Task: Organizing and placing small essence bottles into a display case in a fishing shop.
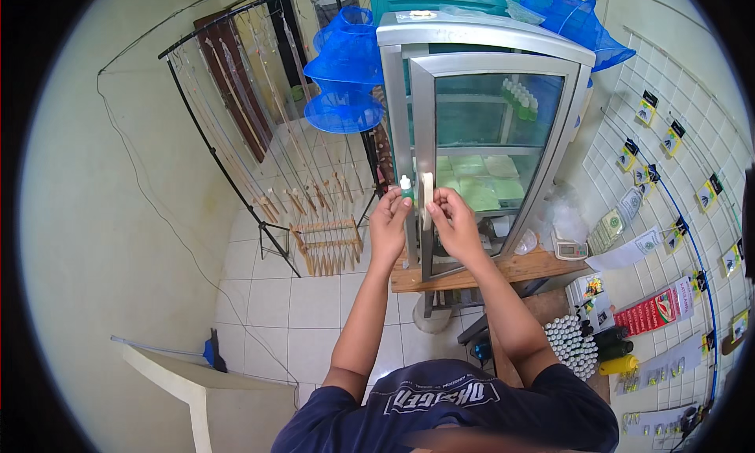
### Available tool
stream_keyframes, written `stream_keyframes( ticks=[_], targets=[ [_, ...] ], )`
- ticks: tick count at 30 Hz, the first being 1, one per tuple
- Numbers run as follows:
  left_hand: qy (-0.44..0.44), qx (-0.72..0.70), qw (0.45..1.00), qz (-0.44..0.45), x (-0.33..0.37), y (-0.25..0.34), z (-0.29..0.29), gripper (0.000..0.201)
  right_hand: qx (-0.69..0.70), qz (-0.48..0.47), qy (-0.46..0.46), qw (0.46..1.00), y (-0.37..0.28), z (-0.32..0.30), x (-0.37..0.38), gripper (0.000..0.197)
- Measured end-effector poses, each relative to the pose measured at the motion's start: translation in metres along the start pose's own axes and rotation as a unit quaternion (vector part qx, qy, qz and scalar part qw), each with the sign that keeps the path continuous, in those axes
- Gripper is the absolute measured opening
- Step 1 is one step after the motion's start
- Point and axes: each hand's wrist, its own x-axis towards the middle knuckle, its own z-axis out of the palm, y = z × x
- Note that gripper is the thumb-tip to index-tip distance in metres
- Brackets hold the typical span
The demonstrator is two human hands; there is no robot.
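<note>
A small green bottle (406, 189) with a white cap stands upright in the fingers of my left hand (387, 226), in front of the cabinet's left side. My right hand (456, 223) grips the pale upright handle (428, 192) on the door's left edge. That glass door (503, 111), framed in metal, stands partly swung out from the silver display cabinet (484, 34). Through the glass, several green bottles with white caps (521, 99) show on an upper shelf. Pale green packets (472, 168) lie on a lower shelf.
The cabinet rests on a wooden bench (464, 276). Right of it are a small scale (570, 250) and many white-capped bottles (570, 347). A black rack (224, 130) with hanging rods and blue nets (344, 68) stand to the left. Small packets hang on the right wall's grid (684, 99).
</note>
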Motion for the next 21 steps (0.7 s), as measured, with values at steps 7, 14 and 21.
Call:
stream_keyframes(
  ticks=[7,14,21],
  targets=[
    [0.0,-0.022,1.0,0.005,-0.011,-0.011,0.004,0.029,0.014,-0.04,0.125,0.991,-0.028,-0.057,-0.105,0.013],
    [-0.003,-0.028,0.999,-0.032,-0.022,-0.028,-0.01,0.031,-0.169,-0.18,0.335,0.909,-0.046,-0.149,-0.154,0.027],
    [-0.004,0.007,0.999,-0.039,-0.028,-0.035,-0.009,0.032,-0.335,-0.131,0.451,0.817,-0.039,-0.232,-0.159,0.029]
  ],
)
